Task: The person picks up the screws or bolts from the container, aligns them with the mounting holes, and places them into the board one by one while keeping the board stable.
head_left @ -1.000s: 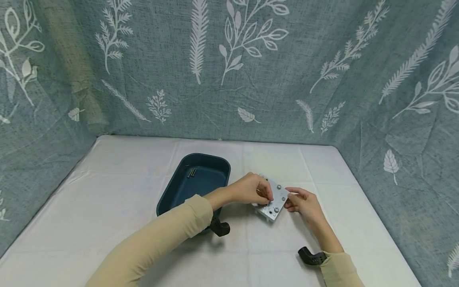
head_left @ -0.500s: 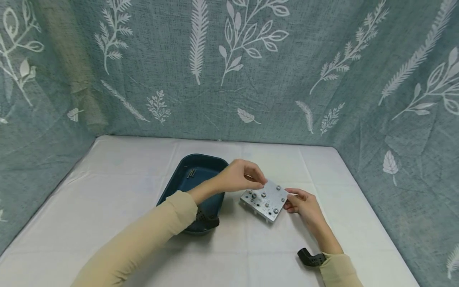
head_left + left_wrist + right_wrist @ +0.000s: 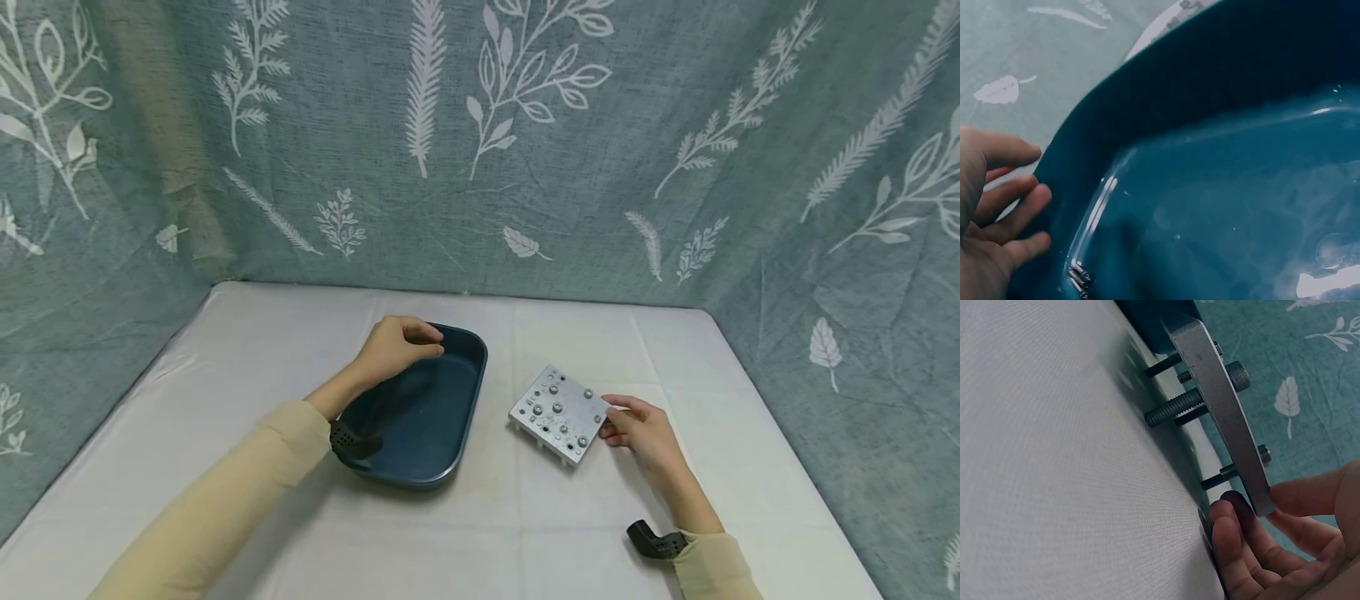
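My left hand (image 3: 393,348) is over the far left part of the dark blue tray (image 3: 471,417), fingers loosely bent with nothing between them. Several small screws (image 3: 1079,279) lie in the tray near those fingers in the left wrist view; in the head view the hand and forearm cover them. With thumb and fingers, my right hand (image 3: 647,435) pinches the right corner of a silver metal plate (image 3: 573,406). Socket-head screws (image 3: 1239,375) pass through the plate, and their threaded ends (image 3: 1172,407) stick out below it, close over the white cloth.
A white cloth (image 3: 480,542) covers the table. Grey-green curtains (image 3: 465,208) with white leaf prints hang behind and along both sides. Black wrist mounts (image 3: 654,540) sit at the cuffs of both beige sleeves.
My left hand has left the metal plate and moved left to over the tray, uncovering the screw heads on the plate. The right hand keeps its grip at the corner.
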The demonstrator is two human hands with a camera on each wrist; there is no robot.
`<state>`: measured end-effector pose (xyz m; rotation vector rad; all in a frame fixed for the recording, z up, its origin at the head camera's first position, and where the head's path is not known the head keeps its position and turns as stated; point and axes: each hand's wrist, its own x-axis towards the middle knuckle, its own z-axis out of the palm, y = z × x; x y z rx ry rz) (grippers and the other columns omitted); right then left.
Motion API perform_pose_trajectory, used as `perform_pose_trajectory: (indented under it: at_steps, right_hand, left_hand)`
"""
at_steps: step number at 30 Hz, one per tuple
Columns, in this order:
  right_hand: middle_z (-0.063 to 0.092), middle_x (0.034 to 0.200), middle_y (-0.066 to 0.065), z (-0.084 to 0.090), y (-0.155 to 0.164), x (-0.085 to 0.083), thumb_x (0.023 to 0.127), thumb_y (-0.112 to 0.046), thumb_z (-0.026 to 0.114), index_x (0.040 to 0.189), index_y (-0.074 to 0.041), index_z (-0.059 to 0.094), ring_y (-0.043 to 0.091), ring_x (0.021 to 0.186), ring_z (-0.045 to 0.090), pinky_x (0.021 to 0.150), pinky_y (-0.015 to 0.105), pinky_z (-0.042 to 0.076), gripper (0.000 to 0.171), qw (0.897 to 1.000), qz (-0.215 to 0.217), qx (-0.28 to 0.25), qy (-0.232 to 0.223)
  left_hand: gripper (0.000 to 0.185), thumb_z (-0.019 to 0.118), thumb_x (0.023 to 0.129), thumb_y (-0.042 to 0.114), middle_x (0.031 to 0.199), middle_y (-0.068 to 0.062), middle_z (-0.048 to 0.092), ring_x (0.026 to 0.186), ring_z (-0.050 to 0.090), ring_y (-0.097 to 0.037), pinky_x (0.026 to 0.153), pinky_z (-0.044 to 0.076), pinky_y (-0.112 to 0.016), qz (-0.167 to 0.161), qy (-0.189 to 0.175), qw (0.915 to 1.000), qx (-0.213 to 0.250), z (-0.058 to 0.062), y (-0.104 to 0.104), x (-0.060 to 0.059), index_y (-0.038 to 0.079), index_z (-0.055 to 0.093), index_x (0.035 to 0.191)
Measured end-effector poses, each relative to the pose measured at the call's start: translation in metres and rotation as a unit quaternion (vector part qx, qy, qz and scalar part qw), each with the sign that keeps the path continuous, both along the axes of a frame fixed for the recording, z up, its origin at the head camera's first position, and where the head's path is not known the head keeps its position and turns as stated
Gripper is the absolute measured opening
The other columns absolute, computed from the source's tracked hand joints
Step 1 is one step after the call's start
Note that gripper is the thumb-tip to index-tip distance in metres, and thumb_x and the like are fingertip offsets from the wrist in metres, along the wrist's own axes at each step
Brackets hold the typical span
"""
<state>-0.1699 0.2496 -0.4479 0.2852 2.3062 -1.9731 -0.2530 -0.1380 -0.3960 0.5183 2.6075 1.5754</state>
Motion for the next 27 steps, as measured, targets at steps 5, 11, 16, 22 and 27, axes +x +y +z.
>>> perform_pose_trajectory:
  at_steps: [5,11,16,22,27]
  right_hand:
    - [0.068,0.085,0.012,-0.002,0.001,0.0,0.099,-0.002,0.055,0.128,0.01,0.057,0.016,0.071,0.065,0.063,0.026,0.056,0.032,1.0,0.001,-0.001,0.002]
    - [0.068,0.086,0.012,-0.003,0.002,0.0,0.099,-0.002,0.055,0.127,0.009,0.057,0.017,0.072,0.065,0.063,0.026,0.056,0.031,1.0,0.001,0.004,0.006]
    - [0.068,0.086,0.012,-0.001,0.001,-0.001,0.098,-0.002,0.055,0.126,0.009,0.058,0.018,0.072,0.065,0.063,0.026,0.056,0.03,1.0,-0.001,0.007,0.003]
    - [0.068,0.086,0.012,-0.002,0.001,-0.001,0.099,-0.003,0.055,0.126,0.008,0.059,0.017,0.072,0.065,0.063,0.026,0.056,0.03,1.0,-0.002,0.009,0.002]
    - [0.068,0.086,0.012,-0.002,0.002,-0.002,0.099,-0.002,0.055,0.126,0.009,0.058,0.017,0.071,0.065,0.063,0.026,0.056,0.03,1.0,0.0,0.006,0.004]
  left_hand:
    - [0.022,0.073,0.09,0.013,0.1,-0.006,0.071,0.094,0.066,-0.023,0.085,0.053,-0.042,0.01,0.001,0.9991,-0.04,-0.007,0.0,-0.001,0.0,0.073,0.108]
    - [0.021,0.074,0.089,0.011,0.106,-0.007,0.071,0.096,0.066,-0.024,0.087,0.052,-0.044,-0.009,-0.008,0.9979,-0.064,-0.014,0.0,-0.005,0.001,0.074,0.108]
    - [0.021,0.074,0.088,0.007,0.108,-0.008,0.071,0.098,0.066,-0.025,0.087,0.052,-0.044,-0.021,-0.016,0.9961,-0.084,-0.017,0.002,-0.008,0.0,0.073,0.107]
    - [0.022,0.077,0.083,0.002,0.102,-0.008,0.072,0.096,0.067,-0.026,0.083,0.054,-0.041,-0.05,-0.016,0.9886,-0.141,-0.017,0.006,-0.007,0.001,0.074,0.104]
    - [0.026,0.078,0.079,-0.004,0.1,-0.006,0.072,0.095,0.067,-0.023,0.083,0.054,-0.038,-0.072,-0.018,0.9838,-0.163,-0.019,0.014,-0.006,0.003,0.075,0.104]
